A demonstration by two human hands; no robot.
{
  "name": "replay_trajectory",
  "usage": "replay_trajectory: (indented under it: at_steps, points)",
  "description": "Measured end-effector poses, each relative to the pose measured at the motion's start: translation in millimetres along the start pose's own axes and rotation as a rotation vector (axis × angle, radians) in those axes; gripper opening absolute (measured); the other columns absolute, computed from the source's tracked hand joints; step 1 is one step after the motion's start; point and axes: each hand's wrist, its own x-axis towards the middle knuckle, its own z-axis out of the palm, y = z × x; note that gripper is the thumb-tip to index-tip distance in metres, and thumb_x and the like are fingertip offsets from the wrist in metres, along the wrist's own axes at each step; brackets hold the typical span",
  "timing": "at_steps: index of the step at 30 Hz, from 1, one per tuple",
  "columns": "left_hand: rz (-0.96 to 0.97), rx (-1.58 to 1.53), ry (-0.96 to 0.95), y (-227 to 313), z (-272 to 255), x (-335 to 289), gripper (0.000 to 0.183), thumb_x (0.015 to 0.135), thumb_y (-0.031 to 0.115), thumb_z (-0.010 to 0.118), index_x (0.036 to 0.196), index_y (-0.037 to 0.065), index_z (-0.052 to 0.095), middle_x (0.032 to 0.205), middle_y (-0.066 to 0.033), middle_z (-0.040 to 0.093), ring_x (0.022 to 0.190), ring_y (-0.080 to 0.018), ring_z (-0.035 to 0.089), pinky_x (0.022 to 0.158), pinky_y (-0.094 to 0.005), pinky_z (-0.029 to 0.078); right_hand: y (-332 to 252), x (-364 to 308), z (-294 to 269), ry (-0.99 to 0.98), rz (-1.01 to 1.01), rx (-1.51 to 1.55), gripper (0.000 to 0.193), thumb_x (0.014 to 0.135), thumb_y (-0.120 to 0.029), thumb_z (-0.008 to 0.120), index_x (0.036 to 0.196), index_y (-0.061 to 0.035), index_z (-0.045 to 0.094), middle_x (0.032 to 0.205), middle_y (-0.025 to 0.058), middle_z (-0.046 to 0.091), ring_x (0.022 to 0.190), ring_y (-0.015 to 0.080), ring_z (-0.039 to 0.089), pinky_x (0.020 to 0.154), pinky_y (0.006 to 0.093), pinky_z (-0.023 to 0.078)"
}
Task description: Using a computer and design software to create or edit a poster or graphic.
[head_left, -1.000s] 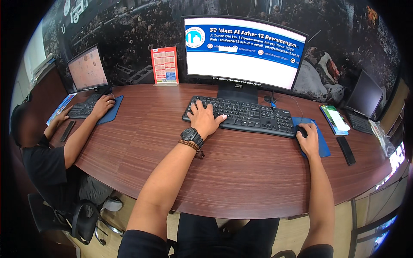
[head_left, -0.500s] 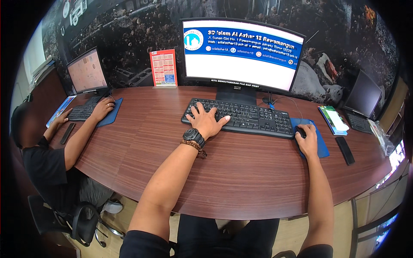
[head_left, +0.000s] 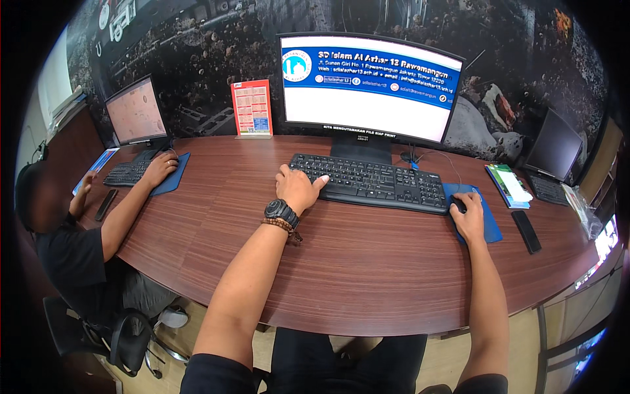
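My left hand rests over the left end of a black keyboard, its fingers bent onto the keys and its thumb spread away to the right. A dark watch and a beaded bracelet are on that wrist. Off the keyboard's right end, my right hand is closed over a black computer mouse, which it partly hides. Beneath the mouse lies a blue mouse pad. Behind the keyboard, a curved monitor displays a blue banner with a round emblem and white lettering on a white page.
A red-and-white card stand stands left of the monitor. On the right lie a dark phone, booklets and a second dark-screened monitor. A seated co-worker uses another computer at left on the same wooden desk.
My left hand has shifted left and curled its fingers, which were spread over the keys. On screen, a small outline box now surrounds one text item. The co-worker's left hand has lifted off the keyboard.
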Motion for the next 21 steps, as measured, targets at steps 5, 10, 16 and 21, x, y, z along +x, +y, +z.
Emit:
replay_trajectory:
  at_steps: [5,10,16,21]
  points:
    - [-0.004,0.003,-0.009,1.7,-0.7,0.1,0.084,0.089,0.065,0.061,0.104,-0.017,0.066,0.136,-0.0330,0.044,0.118,-0.0465,0.051,0.091,-0.0493,0.053,4.6,0.6,0.6,0.002,-0.023,-0.006,0.032,0.080,-0.018,0.068,0.108,-0.0035,0.072,0.113,0.0196,0.059,0.105,0.0372,0.060,0.092,0.0426,0.049]
    - [-0.004,0.004,0.008,0.2,1.7,1.2,0.084,0.088,0.066,0.061,0.103,-0.017,0.066,0.133,-0.0319,0.046,0.117,-0.0457,0.051,0.091,-0.0491,0.053,2.7,1.4,0.8,0.015,-0.016,-0.011,0.032,0.079,-0.018,0.068,0.108,-0.0030,0.072,0.113,0.0198,0.060,0.104,0.0371,0.061,0.092,0.0426,0.050]
    - [-0.004,-0.011,0.014,-0.7,4.0,1.7,0.084,0.088,0.066,0.061,0.102,-0.017,0.066,0.133,-0.0306,0.046,0.118,-0.0458,0.051,0.091,-0.0497,0.053,3.4,1.3,0.5,0.010,-0.019,-0.006,0.032,0.080,-0.018,0.068,0.108,-0.0030,0.072,0.112,0.0196,0.060,0.104,0.0370,0.061,0.091,0.0426,0.050]
    - [-0.003,-0.006,0.010,-0.6,2.9,0.7,0.084,0.088,0.066,0.061,0.102,-0.016,0.067,0.133,-0.0305,0.046,0.117,-0.0461,0.051,0.091,-0.0498,0.053,1.0,0.6,0.4,0.011,-0.018,-0.020,0.032,0.080,-0.018,0.068,0.108,-0.0033,0.072,0.112,0.0191,0.060,0.104,0.0366,0.060,0.092,0.0427,0.049]
